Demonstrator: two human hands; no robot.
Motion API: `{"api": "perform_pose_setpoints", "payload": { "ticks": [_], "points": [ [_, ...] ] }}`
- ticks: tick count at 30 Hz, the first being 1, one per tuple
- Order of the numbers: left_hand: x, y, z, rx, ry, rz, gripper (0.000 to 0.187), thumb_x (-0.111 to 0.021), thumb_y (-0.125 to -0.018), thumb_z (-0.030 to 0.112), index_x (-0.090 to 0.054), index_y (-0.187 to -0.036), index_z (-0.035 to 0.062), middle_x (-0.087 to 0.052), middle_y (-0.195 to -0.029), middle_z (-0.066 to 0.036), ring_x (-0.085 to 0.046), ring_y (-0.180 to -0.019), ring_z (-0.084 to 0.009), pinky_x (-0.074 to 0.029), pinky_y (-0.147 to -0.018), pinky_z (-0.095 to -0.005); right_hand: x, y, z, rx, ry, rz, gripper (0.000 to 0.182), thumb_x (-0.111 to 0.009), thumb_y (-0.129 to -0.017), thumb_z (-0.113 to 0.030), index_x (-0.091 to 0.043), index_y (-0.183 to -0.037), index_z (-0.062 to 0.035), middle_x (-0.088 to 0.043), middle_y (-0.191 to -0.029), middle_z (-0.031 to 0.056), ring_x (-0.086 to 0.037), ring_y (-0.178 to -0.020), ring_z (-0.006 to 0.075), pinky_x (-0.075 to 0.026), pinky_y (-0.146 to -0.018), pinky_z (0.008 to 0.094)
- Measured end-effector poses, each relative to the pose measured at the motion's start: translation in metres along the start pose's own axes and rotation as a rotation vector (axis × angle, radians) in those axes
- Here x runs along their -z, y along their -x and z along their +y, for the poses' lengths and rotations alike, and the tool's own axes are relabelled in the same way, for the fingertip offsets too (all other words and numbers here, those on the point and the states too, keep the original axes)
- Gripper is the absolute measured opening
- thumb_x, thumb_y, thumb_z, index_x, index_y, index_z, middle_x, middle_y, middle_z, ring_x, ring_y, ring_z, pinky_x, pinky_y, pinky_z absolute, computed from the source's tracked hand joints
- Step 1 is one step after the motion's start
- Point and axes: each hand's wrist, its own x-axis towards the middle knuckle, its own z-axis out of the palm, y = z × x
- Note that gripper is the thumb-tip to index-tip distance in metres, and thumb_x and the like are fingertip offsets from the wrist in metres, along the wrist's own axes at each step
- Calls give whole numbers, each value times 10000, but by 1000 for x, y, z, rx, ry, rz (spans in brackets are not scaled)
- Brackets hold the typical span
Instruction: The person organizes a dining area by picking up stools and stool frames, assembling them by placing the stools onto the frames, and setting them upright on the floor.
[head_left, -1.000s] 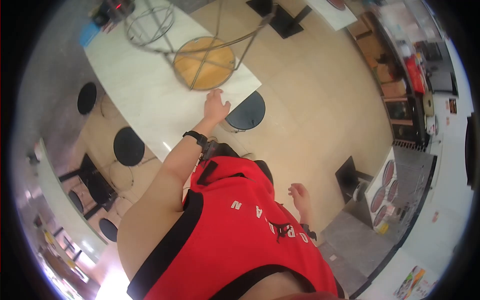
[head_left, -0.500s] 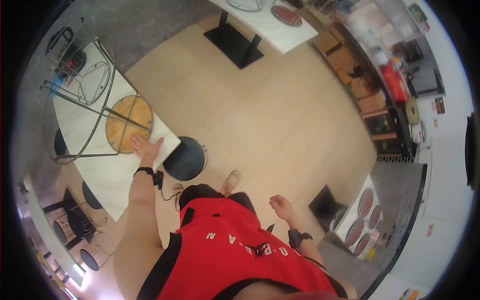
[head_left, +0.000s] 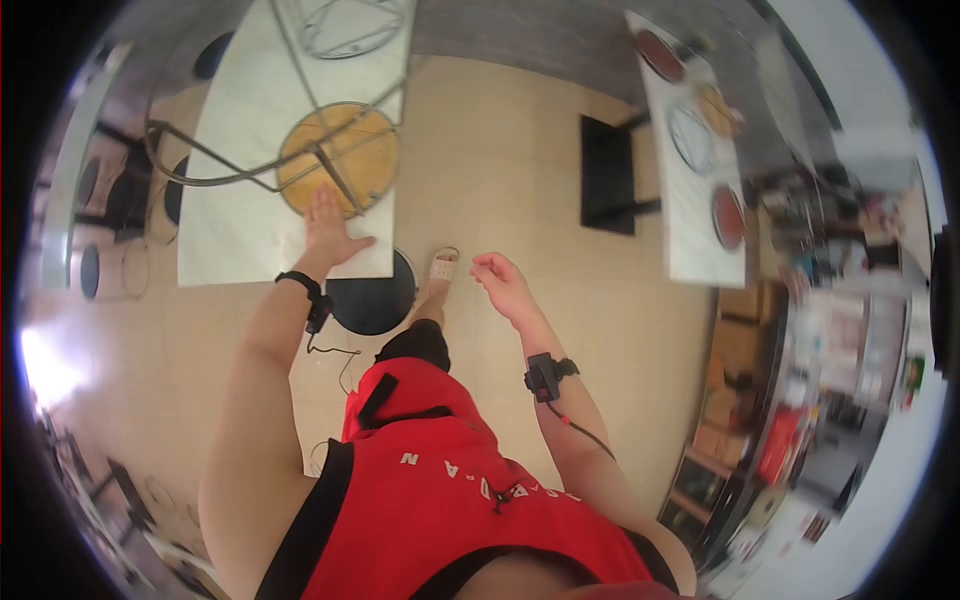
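Observation:
An upturned stool lies on the white table (head_left: 230, 235), its round yellow wooden seat (head_left: 300, 150) down and its thin metal legs (head_left: 215, 180) sticking up. The fingers of my left hand (head_left: 328, 232) rest flat on the near edge of the seat's underside, spread, with the thumb out to the right. My right hand (head_left: 508, 290) hangs in the air over the floor, right of the table, with loosely bent fingers and nothing in it. Beneath the table's near corner is a round black stool seat (head_left: 372, 300), partly hidden.
Another upturned stool (head_left: 352, 28) stands farther along the same table. At the right, a second white table (head_left: 690, 255) on a black base (head_left: 606, 175) bears several stool seats. Shelves with cardboard boxes (head_left: 735, 385) line the right side. Tan floor (head_left: 510, 150) runs between the tables.
My view and body have turned left, so the table now points straight ahead. The left hand stays on the stool seat. My right hand has risen forward, its fingers looser.

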Motion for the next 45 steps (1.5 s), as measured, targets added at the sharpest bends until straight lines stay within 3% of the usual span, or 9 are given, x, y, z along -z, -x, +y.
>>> {"api": "perform_pose_setpoints", "payload": {
  "ticks": [12, 15, 24, 28, 34, 36, 39, 44, 45],
  "points": [
    [5, 4, 67, -88, 295, 54, 1168, -700, -712, 552, -97, -1508, -54, -46, -1590, -235, -26, -1484, -369, -114, -1175, -504, -65, -260, -55, -232, -13, -507, 403, -563, -935, -285, -488, -1262, -60, -590, -1181, 61, -597, -920, 185, -484, -776, 336],
    [8, -10, 104, -84, 404, 151, 1133, -703, -706, 503, -113, -1512, -32, -62, -1594, -217, -31, -1489, -341, -132, -1174, -495, -65, -278, -83, -277, -228, -305, 459, -565, -933, -355, -508, -1253, -30, -637, -1081, 94, -640, -918, 222, -539, -724, 383],
    [-7, 4, 100, 199, 285, 497, 663, -553, -773, 59, -388, -1414, 18, -379, -1480, -123, -369, -1341, -338, -325, -1064, -459, -55, -299, -78, -517, 83, -563, 634, -464, -957, -581, -481, -1339, -74, -616, -1233, 87, -629, -1063, 233, -517, -878, 417],
    [-3, 13, 95, 143, 95, 426, 661, -557, -778, 87, -390, -1414, 23, -388, -1465, -126, -389, -1303, -348, -331, -1043, -473, -43, -301, -75, -576, -34, -758, 634, -467, -956, -578, -494, -1329, -66, -606, -1252, 83, -632, -1059, 226, -516, -895, 400],
    [-11, 44, 129, 177, -4, 413, 631, -546, -803, 134, -402, -1410, 42, -399, -1458, -109, -417, -1252, -338, -347, -963, -494, -45, -297, -84, -415, -231, -572, 532, -639, -927, -362, -540, -1279, 25, -649, -1188, 119, -630, -1055, 201, -497, -905, 340],
    [-3, 48, 137, 150, 2, 428, 633, -548, -801, 148, -402, -1408, 40, -409, -1451, -111, -434, -1243, -308, -352, -964, -479, -35, -292, -79, -52, 92, -502, 488, -672, -917, -273, -537, -1268, 37, -646, -1174, 113, -626, -1021, 200, -488, -890, 338],
    [40, 52, 151, 41, 148, 436, 675, -578, -785, 174, -390, -1418, 32, -434, -1428, -102, -501, -1166, -233, -364, -978, -427, -3, -272, -118, -78, 34, -436, 473, -661, -927, -271, -547, -1254, 51, -629, -1199, 124, -616, -1021, 194, -482, -881, 321],
    [64, 32, 157, -210, 117, 443, 650, -580, -792, 174, -413, -1404, 34, -464, -1403, -91, -498, -1155, -218, -380, -972, -384, 62, -256, -70, -24, -159, -215, 414, -658, -924, -231, -580, -1225, 43, -653, -1157, 111, -622, -1007, 188, -488, -857, 317],
    [32, 29, 212, -295, 103, 426, 630, -577, -799, 171, -426, -1396, 39, -474, -1396, -84, -497, -1149, -221, -382, -970, -388, 117, -251, -19, -43, -264, -149, 372, -658, -919, -204, -608, -1196, 41, -672, -1127, 106, -632, -984, 180, -492, -838, 310]
  ]
}}
